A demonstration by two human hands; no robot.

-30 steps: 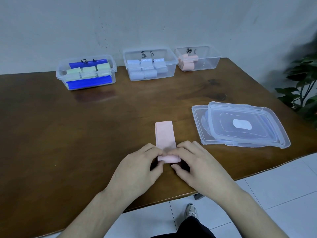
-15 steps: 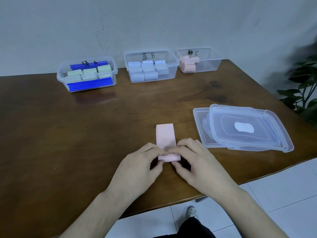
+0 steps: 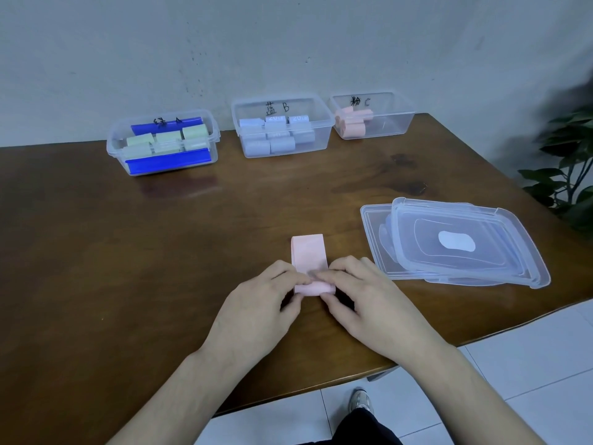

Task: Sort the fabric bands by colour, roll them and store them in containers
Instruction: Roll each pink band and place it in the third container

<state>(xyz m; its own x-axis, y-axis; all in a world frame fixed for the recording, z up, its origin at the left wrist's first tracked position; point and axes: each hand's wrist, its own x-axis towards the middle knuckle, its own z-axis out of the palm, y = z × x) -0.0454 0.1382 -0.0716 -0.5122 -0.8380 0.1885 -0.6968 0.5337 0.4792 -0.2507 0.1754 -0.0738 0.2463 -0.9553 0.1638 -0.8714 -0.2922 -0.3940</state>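
Pink band [image 3: 309, 253] half-rolled near table [image 3: 128, 284] front edge; both hands [image 3: 316, 289] pinch roll.

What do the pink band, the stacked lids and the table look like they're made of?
Pink band: soft matte fabric, apparently; it curls into a roll under both hands. Stacked lids: clear, slightly glossy plastic; the table shows through them. Table: probably varnished wood, brown with grain, dark stains and a faint sheen.
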